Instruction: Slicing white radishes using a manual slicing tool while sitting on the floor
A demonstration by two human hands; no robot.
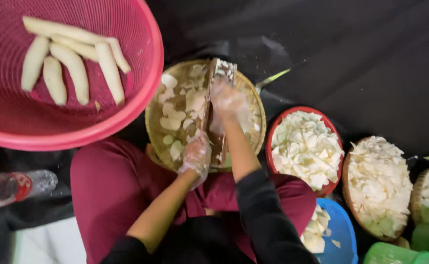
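Left hand (196, 155), in a thin clear glove, grips the near end of the upright wooden slicing board (213, 105) in the round woven bamboo tray (154, 128) on the lap. Right hand (228, 101), gloved too, is closed on a pale peeled root piece, barely visible, pressed against the board's upper part. Fingertips could slip into the blade as the piece shortens; slices could spill past the tray's right rim toward the red bowl of slices (305, 147).

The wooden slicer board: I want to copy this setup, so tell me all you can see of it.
The wooden slicer board is a long, narrow brown plank, dusted with white bits, propped at a slant over the round woven tray of pale slices. The left hand, in a clear plastic glove, steadies its near end; the gloved right hand presses on its upper face, blurred. Its blade cannot be seen.
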